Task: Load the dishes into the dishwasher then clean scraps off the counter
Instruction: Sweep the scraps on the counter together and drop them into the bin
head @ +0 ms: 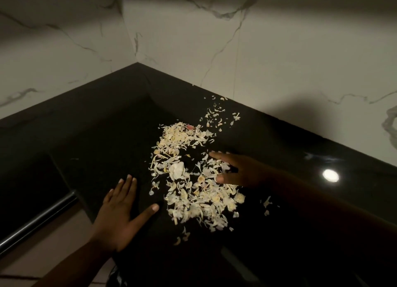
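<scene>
Scraps (193,175) still litter the dark surface (107,125); both grips flat, holding nothing: left hand (122,211) beside, right hand (238,170) among them

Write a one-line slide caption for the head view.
Both open hands, left hand and right hand, flank pale scraps scattered on the black counter in a marble-walled corner.

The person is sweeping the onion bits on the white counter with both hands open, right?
Not quite: the counter is black, not white; only the marbled wall is white. The head view shows both the left hand and right hand open by the scraps.
</scene>
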`<move>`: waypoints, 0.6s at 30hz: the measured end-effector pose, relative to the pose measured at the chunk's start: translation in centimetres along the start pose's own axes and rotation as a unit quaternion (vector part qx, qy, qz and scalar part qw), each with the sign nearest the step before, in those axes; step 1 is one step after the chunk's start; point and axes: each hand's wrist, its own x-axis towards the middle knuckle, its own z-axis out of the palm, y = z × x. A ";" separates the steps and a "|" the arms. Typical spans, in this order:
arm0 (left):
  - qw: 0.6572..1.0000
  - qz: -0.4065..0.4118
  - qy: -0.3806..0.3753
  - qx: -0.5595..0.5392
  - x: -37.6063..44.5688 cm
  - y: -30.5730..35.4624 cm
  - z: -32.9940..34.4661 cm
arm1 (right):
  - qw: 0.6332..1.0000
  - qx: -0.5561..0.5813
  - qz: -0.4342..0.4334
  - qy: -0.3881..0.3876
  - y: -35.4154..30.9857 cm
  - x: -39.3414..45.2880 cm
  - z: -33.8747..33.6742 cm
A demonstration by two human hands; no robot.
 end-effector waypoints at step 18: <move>1.000 0.005 -0.011 -0.008 -0.2 -0.2 -0.1 | 0.968 -0.086 0.160 0.173 -4.5 -3.4 8.4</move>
